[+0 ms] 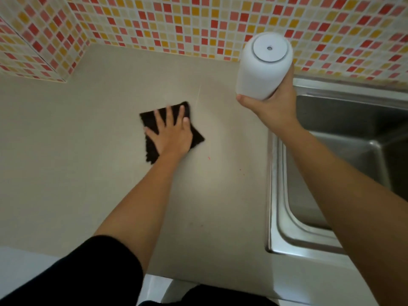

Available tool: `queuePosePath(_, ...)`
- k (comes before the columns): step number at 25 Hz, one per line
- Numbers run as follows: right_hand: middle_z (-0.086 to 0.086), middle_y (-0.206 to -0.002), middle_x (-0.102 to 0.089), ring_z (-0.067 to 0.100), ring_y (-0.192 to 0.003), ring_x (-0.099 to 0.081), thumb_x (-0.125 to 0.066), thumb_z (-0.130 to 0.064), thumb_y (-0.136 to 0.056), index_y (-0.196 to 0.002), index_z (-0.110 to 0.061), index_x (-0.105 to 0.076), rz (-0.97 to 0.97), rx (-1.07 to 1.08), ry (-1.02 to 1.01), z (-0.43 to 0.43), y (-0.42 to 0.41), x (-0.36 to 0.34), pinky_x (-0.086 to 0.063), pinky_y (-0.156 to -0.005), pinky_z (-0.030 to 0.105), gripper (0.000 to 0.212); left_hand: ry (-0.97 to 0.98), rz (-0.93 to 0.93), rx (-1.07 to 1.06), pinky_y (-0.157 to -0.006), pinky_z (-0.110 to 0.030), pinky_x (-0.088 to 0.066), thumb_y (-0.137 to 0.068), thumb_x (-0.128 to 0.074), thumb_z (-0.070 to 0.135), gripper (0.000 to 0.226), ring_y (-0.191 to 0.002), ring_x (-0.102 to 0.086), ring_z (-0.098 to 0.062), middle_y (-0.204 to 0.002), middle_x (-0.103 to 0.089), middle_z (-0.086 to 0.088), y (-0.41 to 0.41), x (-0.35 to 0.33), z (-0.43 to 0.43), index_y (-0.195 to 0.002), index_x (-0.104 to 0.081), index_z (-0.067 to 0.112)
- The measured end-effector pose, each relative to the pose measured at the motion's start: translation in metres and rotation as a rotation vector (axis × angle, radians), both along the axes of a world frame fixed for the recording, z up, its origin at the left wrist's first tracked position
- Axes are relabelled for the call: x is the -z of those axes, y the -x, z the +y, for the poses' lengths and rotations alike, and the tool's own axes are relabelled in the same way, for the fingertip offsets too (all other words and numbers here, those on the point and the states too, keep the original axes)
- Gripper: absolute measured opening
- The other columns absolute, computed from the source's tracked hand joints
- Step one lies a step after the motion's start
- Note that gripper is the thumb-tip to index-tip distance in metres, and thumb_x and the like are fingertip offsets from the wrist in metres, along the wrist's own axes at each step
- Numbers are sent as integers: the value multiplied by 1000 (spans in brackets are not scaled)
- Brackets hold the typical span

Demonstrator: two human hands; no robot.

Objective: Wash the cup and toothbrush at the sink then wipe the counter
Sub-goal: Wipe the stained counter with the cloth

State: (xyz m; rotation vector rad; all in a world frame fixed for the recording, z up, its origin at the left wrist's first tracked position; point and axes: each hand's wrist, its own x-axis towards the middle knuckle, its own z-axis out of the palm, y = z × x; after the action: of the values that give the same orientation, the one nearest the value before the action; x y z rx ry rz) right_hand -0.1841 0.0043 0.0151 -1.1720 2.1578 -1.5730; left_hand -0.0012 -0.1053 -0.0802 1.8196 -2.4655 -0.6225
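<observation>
My left hand [171, 133] lies flat, fingers spread, on a dark cloth [197, 136] that rests on the beige counter [88, 151]. My right hand [273, 104] grips a white cup [262, 69] by its lower end and holds it in the air, upside down, with its round base toward me, above the counter's back right part beside the sink. No toothbrush is in view.
A steel sink [331, 151] fills the right side, its rim [273, 195] running along the counter. A mosaic tile wall [176, 23] in red, orange and cream bounds the counter at the back and left. Small pink specks [208, 158] dot the counter near the cloth.
</observation>
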Motion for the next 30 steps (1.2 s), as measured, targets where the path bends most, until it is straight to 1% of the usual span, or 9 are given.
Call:
queuePosePath(2, -11, -122, -45, 5, -113, -46, -85, -26, -62, -138, -16, -23, 32, -30, 11, -4, 4, -7, -38, -82, -1, 99, 4, 15, 245, -109, -66, 4, -98, -14, 44, 47, -146, 10, -24, -159, -2, 9, 45, 1, 41, -145, -9, 45)
queuePosePath(5, -10, -121, -45, 5, -111, -46, -84, -25, -63, -138, -14, -24, 59, -55, 2, -3, 12, -11, -38, -79, -2, 96, 180, 7, 559, -107, -68, -15, -96, -25, 47, 47, -145, -16, -29, -156, -23, 4, 3, 3, 148, -142, -25, 45)
queuePosePath(9, -10, -123, -44, 5, -110, -46, -85, -24, -62, -139, -14, -25, 58, -86, -45, 4, 20, -1, -39, -80, 0, 98, 243, -11, 503, -103, -63, -26, -94, -30, 49, 46, -141, -29, -26, -151, -34, 6, -61, 7, 158, -140, -31, 46)
queuePosePath(11, -8, -126, -44, 6, -112, -45, -85, -25, -62, -140, -13, -24, 65, -103, -60, 8, 22, 0, -39, -81, 0, 100, 271, -4, 438, -108, -62, -21, -96, -25, 47, 46, -144, -20, -25, -155, -27, 7, -15, 8, 106, -142, -26, 46)
queuePosePath(15, -9, -123, -42, 6, -111, -43, -84, -27, -63, -140, -12, -24, 61, -98, -76, 10, 21, -5, -37, -77, -4, 99, 69, -23, 509, -114, -58, 1, -98, -11, 47, 48, -146, 7, -25, -160, 0, 5, 78, 8, 75, -146, -4, 45)
queuePosePath(20, -10, -124, -46, 7, -111, -48, -86, -31, -58, -139, -18, -27, -33, -73, -77, 11, 14, -4, -46, -86, 15, 101, 246, 16, 888, -108, -59, -25, -95, -26, 49, 45, -142, -24, -29, -153, -31, 3, -46, 7, 211, -140, -30, 46)
queuePosePath(23, -5, -129, -49, 9, -116, -50, -87, -33, -54, -137, -17, -32, -117, -99, -81, 19, 7, 5, -50, -93, 29, 101, 310, -15, 931, -104, -52, -30, -97, -20, 48, 44, -141, -26, -22, -149, -37, 6, -121, 9, 174, -140, -30, 46)
queuePosePath(27, 1, -133, -45, 11, -120, -47, -86, -30, -59, -140, -9, -28, -97, -228, -119, 24, -1, 12, -47, -97, 27, 102, 297, -87, 718, -107, -56, -29, -96, -21, 45, 47, -141, -27, -29, -151, -36, 2, -57, 4, 106, -141, -30, 39)
queuePosePath(30, -3, -131, -48, 11, -121, -48, -87, -31, -57, -140, -12, -29, -97, -290, -150, 19, -10, 15, -47, -98, 30, 104, 400, 53, 1059, -106, -54, -31, -95, -29, 44, 43, -138, -33, -30, -147, -43, 3, -46, 14, 166, -136, -43, 41)
